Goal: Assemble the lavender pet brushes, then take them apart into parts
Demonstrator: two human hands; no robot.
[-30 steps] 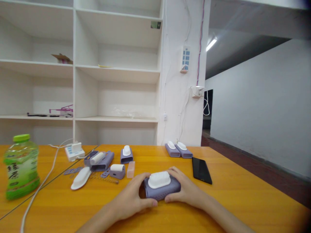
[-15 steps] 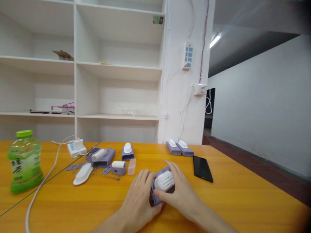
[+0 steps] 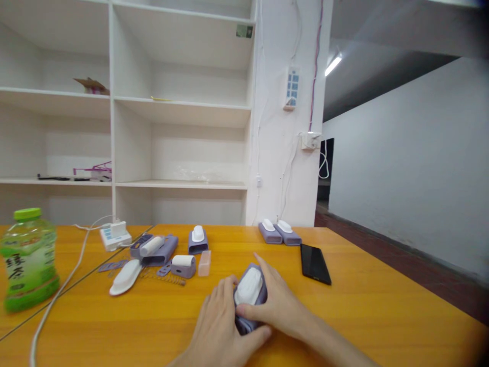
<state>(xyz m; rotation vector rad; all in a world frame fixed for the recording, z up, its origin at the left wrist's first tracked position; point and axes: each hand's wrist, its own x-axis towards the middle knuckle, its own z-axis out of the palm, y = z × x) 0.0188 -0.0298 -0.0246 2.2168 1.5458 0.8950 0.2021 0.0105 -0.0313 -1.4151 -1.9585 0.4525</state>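
Head view shows both my hands clamped on a lavender plastic case with a white ribbed oval top (image 3: 250, 293), near the worktop's (image 3: 362, 311) front edge at its middle. My left hand (image 3: 221, 329) wraps its near side, fingers curled under; my right hand (image 3: 280, 308) covers the far side. A flat black phone (image 3: 315, 263) lies just right, a green-capped tea bottle (image 3: 26, 257) at the left edge.

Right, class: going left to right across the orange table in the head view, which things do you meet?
Green-capped bottle → white power strip → white oval cap → left hand → purple device with white top → right hand → black phone.
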